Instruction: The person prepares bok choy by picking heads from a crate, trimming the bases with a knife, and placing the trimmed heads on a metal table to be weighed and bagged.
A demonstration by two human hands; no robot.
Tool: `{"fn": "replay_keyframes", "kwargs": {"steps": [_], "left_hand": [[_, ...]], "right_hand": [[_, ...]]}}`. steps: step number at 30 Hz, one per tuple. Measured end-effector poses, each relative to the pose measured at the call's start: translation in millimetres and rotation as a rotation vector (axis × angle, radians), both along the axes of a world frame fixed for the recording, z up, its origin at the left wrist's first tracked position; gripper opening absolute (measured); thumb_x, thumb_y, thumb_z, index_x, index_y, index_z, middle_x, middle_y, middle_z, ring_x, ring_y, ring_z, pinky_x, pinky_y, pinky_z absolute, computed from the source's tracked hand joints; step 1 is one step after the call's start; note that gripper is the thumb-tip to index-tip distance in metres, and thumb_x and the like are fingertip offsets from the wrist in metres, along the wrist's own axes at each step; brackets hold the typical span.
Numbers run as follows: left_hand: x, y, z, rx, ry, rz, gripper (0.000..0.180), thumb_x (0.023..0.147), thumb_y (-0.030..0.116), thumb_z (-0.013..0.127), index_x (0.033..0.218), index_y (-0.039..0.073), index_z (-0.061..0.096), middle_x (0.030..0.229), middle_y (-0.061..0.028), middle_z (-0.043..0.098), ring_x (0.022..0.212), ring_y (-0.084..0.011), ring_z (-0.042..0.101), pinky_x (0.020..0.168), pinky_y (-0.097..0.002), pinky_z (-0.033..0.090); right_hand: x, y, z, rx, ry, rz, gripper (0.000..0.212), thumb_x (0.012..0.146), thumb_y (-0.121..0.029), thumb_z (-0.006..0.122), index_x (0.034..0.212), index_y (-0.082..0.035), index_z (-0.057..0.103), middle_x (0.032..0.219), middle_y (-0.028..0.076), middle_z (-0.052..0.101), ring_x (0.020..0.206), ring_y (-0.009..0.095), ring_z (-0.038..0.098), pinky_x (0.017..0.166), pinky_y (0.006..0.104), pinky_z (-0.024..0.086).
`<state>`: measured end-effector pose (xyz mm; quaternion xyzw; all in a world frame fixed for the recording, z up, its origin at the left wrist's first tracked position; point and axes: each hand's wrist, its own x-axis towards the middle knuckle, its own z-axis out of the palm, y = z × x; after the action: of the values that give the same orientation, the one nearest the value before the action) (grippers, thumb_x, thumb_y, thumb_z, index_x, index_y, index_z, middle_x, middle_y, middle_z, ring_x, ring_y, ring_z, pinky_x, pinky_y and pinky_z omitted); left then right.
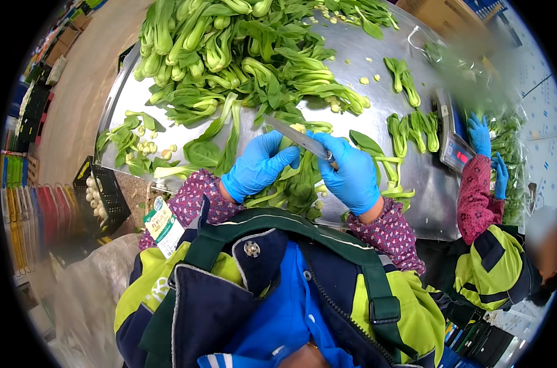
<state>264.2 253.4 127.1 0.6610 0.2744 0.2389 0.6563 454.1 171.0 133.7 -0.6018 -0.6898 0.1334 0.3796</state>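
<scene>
In a blue glove, my right hand point(351, 175) is closed round the handle of a knife point(300, 139). Its blade slants to the upper left, over the fingers of my left hand point(260, 167). That gloved hand is closed round a head of bok choy, mostly hidden by the fingers and the blade. Green bok choy leaves point(297, 190) spread below and between my hands, near my chest. Just beyond the hands lies a large heap of bok choy point(229, 67). Loose leaves point(203, 153) lie left of my left hand, and more stalks lie right of the knife hand.
A metal table point(327, 126) carries cut root ends and trimmed leaves. Small bok choy bunches point(416, 130) lie at right beside a scale point(455, 150). A co-worker's gloved hands point(479, 135) are over bagged greens. A black crate point(106, 205) with white vegetables stands left.
</scene>
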Motion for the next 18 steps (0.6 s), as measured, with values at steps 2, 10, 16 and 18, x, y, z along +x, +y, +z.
{"fn": "replay_keyframes", "kwargs": {"steps": [2, 10, 16, 18], "left_hand": [[0, -3, 2, 0.045, 0.029, 0.017, 0.035, 0.093, 0.029, 0.057, 0.111, -0.001, 0.056, 0.079, -0.0042, 0.06, 0.073, -0.0108, 0.054, 0.069, -0.0257, 0.045], [-8, -5, 8, -0.105, -0.051, -0.103, 0.038, 0.093, 0.028, 0.056, 0.118, 0.0, 0.055, 0.086, -0.0041, 0.061, 0.08, -0.0103, 0.054, 0.074, -0.0261, 0.045], [-27, 19, 0, 0.867, 0.305, 0.054, 0.046, 0.093, 0.034, 0.051, 0.127, 0.002, 0.052, 0.116, -0.0098, 0.055, 0.096, -0.0164, 0.053, 0.088, -0.0285, 0.042], [-41, 21, -2, 0.636, 0.303, 0.161, 0.044, 0.093, 0.033, 0.05, 0.124, 0.001, 0.053, 0.111, -0.0085, 0.056, 0.094, -0.0172, 0.053, 0.089, -0.0284, 0.042]], "right_hand": [[-1, 0, 1, 0.002, 0.021, 0.018, 0.038, 0.074, -0.008, 0.063, 0.111, -0.013, 0.057, 0.089, 0.01, 0.064, 0.072, 0.03, 0.064, 0.061, 0.0363, 0.052], [16, 11, -42, -0.259, 0.016, -0.034, 0.032, 0.076, -0.014, 0.061, 0.107, -0.012, 0.059, 0.082, 0.012, 0.065, 0.072, 0.032, 0.063, 0.062, 0.0386, 0.051], [28, 14, -64, -0.362, 0.481, -0.205, 0.02, 0.079, -0.02, 0.066, 0.094, -0.008, 0.069, 0.071, 0.008, 0.064, 0.057, 0.012, 0.055, 0.058, 0.0263, 0.047], [41, 25, -72, -0.303, 0.458, -0.324, 0.023, 0.079, -0.019, 0.066, 0.098, -0.006, 0.067, 0.08, 0.011, 0.065, 0.062, 0.015, 0.057, 0.062, 0.028, 0.048]]}}
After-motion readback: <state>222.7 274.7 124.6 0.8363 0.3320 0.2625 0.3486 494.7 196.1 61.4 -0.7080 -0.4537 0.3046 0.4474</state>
